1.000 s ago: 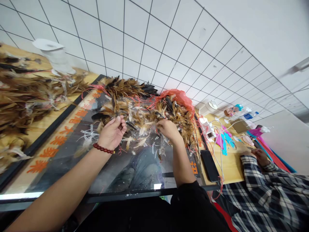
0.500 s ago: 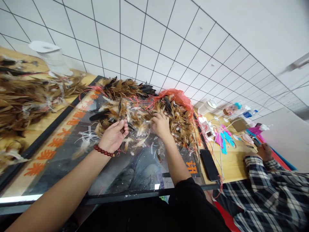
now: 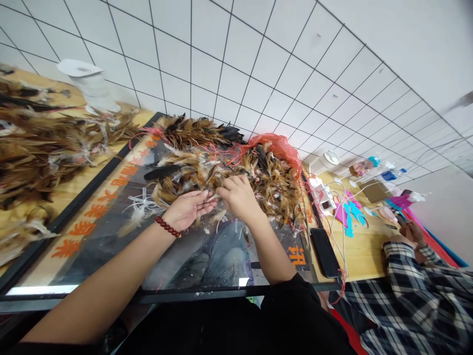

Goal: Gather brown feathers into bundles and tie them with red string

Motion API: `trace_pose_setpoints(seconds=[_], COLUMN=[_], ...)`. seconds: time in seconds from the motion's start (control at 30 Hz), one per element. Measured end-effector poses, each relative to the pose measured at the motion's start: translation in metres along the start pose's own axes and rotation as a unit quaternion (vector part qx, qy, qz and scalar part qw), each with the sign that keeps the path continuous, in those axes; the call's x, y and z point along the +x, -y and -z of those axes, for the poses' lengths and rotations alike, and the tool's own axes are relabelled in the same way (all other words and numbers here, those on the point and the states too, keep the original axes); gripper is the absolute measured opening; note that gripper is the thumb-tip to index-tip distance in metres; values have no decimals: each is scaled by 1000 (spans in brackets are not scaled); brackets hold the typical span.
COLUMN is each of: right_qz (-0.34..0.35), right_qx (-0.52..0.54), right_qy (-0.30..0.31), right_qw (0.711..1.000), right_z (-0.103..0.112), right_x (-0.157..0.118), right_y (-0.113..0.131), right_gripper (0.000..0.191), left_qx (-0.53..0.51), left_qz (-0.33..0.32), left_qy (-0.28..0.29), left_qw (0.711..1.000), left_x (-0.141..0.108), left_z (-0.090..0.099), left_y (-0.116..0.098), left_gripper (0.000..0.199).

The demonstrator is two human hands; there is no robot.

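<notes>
My left hand (image 3: 190, 209), a dark red bead bracelet at the wrist, is turned partly palm up with thumb and fingers closed on a feather, of which little shows. My right hand (image 3: 240, 198) meets it from the right, its curled fingertips at the same feather. Both hands are just above the near edge of a loose pile of brown and white feathers (image 3: 179, 172). More brown feathers (image 3: 283, 185) are heaped right of my right hand. White strips (image 3: 144, 203) lie to the left of my left hand.
A bound row of feathers (image 3: 195, 130) lies along the wall, near a red plastic bag (image 3: 277, 145). Large feather bundles (image 3: 29, 148) cover the left table. At right are a black phone (image 3: 325, 252), cables, a white power strip (image 3: 324, 195) and a person's plaid sleeve (image 3: 402, 261).
My left hand has moved right and my right hand slightly left, so their fingertips now meet. The dark feather at my left fingers no longer shows. The view has shifted a little.
</notes>
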State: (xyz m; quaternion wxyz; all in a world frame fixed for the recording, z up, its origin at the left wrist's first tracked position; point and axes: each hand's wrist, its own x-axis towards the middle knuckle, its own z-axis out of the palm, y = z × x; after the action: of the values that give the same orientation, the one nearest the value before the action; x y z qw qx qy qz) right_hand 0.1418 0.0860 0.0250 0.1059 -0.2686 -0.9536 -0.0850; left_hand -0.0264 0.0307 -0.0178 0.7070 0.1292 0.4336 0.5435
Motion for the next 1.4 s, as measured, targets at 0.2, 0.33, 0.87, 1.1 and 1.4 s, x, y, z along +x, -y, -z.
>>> trace_pose_setpoints(seconds=[0.2,0.33,0.87,1.1,1.4], right_qz=[16,-48,-136,-97,-33], right_qx=[8,187,170,110,65], right_qy=[-16,-75,-42,34,5], right_qw=[1000,978,975,989,997], right_z=[-8,-15,-13,-29,-34], right_x=[3,2,4,-2,-1], right_y=[6,-2,4,-14,-18], right_gripper=[23,39,18,32,25], left_qx=[-7,-17,199,36,16], left_qz=[9,-45,-141,-141,-108], left_qy=[15,1,25,-67,-96], left_qw=[1000,999,969,987,989], left_x=[4,3,8,4,5], left_z=[2,-1,2,0,0], left_y=[1,1,16,0,-1], left_gripper=[16,9,30,7,12])
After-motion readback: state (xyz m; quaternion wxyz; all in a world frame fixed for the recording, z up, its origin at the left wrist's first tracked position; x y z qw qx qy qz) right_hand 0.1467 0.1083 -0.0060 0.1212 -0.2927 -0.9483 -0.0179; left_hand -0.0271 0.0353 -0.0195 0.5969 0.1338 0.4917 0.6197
